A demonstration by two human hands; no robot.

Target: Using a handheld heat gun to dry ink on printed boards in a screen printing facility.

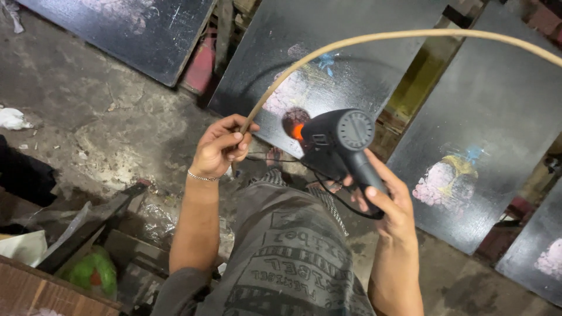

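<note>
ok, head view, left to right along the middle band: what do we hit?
White scrap on the floor → left hand gripping the cane rod → black heat gun with glowing nozzle → right hand on its handle → dark painted board.

Cardboard box (35,292): brown, bottom-left corner.
Plastic bag (91,272): green, crumpled, just beside the box.
Labels, signs, screens: none visible.

1. At frame centre my left hand (219,146) grips a pale cane rod (374,38) arching to the upper right.
2. My right hand (383,202) holds a black heat gun (339,143), nozzle glowing orange beside the rod.
</note>
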